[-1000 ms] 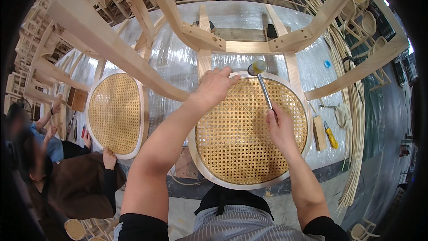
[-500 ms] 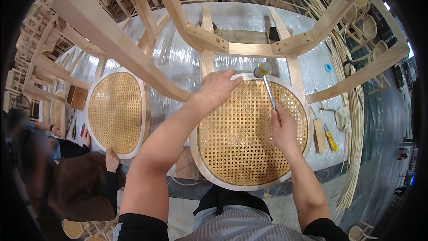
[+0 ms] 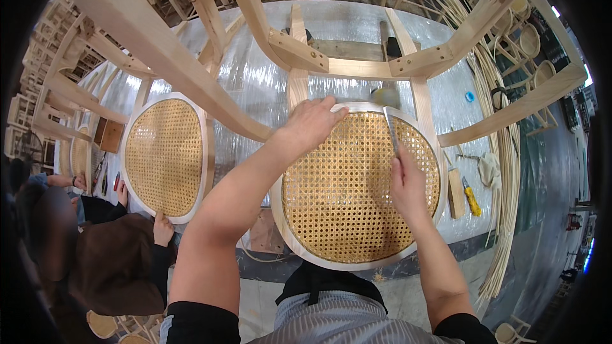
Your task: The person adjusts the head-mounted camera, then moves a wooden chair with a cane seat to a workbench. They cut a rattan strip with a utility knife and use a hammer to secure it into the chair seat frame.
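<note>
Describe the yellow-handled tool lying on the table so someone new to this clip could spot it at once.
Start at the round caned chair seat under the person's hands. Move past its right rim to the plastic-covered table, where a small wooden block lies. The yellow-handled tool lies just right of that block, the only bright yellow thing among pale wood and cane strips.

Round cane-woven seat lying flat at centre; metal hammer pointing toward twelve o'clock, head blurring at rim.
</note>
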Available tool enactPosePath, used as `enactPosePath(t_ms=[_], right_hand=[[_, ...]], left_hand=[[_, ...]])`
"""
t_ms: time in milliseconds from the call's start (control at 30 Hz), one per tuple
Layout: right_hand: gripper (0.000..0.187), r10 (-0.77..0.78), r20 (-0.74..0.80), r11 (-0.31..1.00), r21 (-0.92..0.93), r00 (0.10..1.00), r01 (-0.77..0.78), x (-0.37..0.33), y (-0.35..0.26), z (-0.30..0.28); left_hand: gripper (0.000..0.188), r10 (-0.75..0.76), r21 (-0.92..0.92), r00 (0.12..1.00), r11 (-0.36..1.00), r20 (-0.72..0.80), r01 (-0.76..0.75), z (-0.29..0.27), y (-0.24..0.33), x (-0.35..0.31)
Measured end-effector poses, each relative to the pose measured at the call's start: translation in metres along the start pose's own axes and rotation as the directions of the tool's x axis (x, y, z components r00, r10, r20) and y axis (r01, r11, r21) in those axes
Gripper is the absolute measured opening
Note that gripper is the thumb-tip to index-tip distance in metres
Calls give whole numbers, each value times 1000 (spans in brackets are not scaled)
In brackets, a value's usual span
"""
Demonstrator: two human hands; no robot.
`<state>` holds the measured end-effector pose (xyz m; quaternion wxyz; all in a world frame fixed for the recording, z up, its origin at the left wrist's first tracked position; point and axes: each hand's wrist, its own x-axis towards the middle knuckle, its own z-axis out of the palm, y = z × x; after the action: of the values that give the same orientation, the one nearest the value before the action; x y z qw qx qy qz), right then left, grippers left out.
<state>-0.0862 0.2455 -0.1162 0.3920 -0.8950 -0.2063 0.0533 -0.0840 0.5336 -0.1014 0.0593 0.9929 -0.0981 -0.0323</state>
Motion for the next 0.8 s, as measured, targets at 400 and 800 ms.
enactPosePath(t_ms=[400, 800], right_hand=[[42, 81, 79, 997, -15, 994, -80, 12, -15, -10], [42, 97, 183, 876, 450, 978, -172, 0, -12, -22]], left_hand=[[68, -49, 36, 996, 998, 81, 46, 0, -3, -10], [66, -47, 55, 993, 998, 112, 41, -3, 2, -4]])
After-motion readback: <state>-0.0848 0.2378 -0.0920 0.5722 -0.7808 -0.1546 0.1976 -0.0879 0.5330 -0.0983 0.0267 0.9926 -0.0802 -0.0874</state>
